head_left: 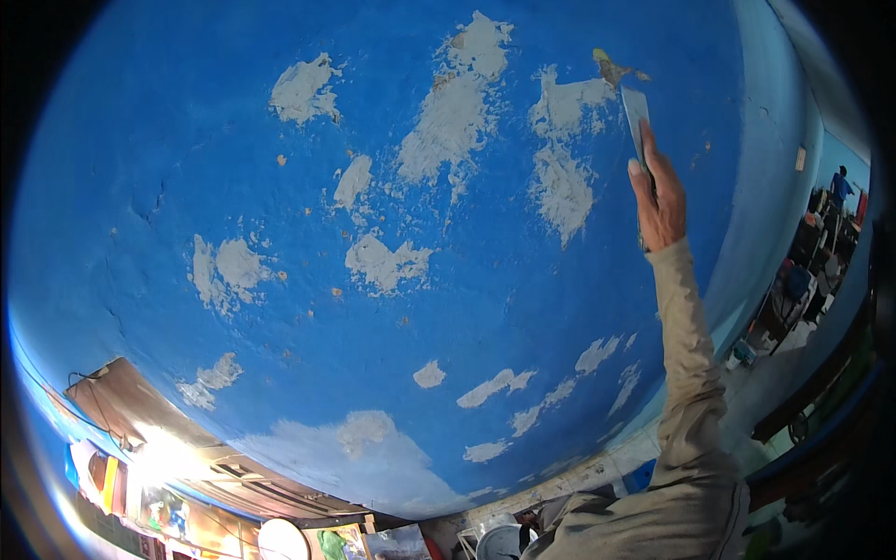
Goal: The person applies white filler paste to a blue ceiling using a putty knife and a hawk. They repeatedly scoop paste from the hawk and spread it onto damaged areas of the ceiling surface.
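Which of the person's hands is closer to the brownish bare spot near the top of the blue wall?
Right. The right hand holds a scraper whose blade reaches just below the brownish spot. The left hand is out of view.

Right hand (659,198) raised against wall (168,140), scraper blade (636,114) above fingers. Filler patches (448,121) left of hand, more below. Possibly bucket (501,541) far below, near elbow.

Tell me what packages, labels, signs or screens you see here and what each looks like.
Small tan rectangular tag: on the blue wall's right edge, beyond the right hand holding a flat grey scraper blade.
Colourful printed packages or pictures: bottom left, red, yellow, green; too blurred to tell apart.
No screens visible.
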{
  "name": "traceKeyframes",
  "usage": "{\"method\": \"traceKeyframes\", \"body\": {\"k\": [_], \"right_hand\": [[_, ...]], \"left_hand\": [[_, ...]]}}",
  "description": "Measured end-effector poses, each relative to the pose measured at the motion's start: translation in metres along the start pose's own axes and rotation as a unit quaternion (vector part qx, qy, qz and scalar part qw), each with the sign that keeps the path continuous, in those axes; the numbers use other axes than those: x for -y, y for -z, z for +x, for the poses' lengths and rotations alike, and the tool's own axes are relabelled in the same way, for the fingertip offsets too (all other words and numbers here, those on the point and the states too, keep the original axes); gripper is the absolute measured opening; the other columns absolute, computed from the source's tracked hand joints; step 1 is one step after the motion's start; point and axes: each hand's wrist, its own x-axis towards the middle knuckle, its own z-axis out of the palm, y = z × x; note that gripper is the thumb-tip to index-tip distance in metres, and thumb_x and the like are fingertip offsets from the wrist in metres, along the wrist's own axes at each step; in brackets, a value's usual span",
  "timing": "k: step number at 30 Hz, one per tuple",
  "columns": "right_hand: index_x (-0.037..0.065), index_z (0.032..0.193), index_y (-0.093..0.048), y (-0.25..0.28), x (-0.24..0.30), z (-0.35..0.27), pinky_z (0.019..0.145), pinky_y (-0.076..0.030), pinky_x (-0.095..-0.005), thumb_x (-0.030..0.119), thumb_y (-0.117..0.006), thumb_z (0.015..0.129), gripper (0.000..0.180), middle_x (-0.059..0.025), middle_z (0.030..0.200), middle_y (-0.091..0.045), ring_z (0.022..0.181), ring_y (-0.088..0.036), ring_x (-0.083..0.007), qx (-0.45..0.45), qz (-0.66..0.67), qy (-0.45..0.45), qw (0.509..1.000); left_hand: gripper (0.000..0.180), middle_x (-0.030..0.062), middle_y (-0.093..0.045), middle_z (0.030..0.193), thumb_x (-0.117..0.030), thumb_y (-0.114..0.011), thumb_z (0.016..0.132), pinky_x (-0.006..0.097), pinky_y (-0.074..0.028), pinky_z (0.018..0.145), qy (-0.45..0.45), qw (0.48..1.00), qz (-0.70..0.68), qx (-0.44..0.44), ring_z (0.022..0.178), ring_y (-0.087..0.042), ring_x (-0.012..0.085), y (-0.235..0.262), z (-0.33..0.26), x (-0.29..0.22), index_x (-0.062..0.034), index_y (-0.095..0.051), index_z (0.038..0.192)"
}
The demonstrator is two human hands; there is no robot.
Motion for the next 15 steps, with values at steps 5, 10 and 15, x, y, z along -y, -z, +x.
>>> {"method": "traceKeyframes", "body": {"k": [5, 10, 15], "right_hand": [[0.030, 0.145, -0.030, -0.025, -0.002, 0.021, 0.068, -0.049, -0.0377, 0.031, -0.049, 0.095, 0.053, -0.0079, 0.094, -0.056, 0.078, -0.056, -0.0240, -0.004, -0.083, -0.012, 0.997], [0.033, 0.146, -0.025, -0.043, -0.017, 0.016, 0.060, -0.049, -0.0392, 0.025, -0.054, 0.093, 0.061, -0.0075, 0.087, -0.054, 0.071, -0.055, -0.0253, 0.045, -0.159, -0.033, 0.986], [0.031, 0.146, -0.026, -0.023, -0.028, -0.005, 0.059, -0.049, -0.0387, 0.024, -0.056, 0.092, 0.062, -0.0089, 0.084, -0.054, 0.067, -0.055, -0.0255, 0.109, -0.194, -0.013, 0.975]], "left_hand": [[0.035, 0.0143, -0.058, 0.099, -0.024, -0.066, 0.082, 0.035, -0.049, 0.074, 0.004, 1.000, -0.005, 0.003, 0.086, -0.057, 0.0234, 0.002, -0.002, -0.004, 0.0012, -0.057, 0.105], [0.035, 0.0145, -0.058, 0.099, -0.024, -0.066, 0.082, 0.035, -0.049, 0.074, 0.011, 1.000, -0.009, 0.011, 0.087, -0.057, 0.0235, -0.002, -0.003, -0.006, 0.0011, -0.056, 0.105], [0.035, 0.0147, -0.057, 0.100, -0.024, -0.066, 0.082, 0.036, -0.049, 0.074, 0.017, 1.000, -0.016, 0.019, 0.088, -0.057, 0.0236, -0.003, -0.004, -0.005, 0.0010, -0.056, 0.106]]}}
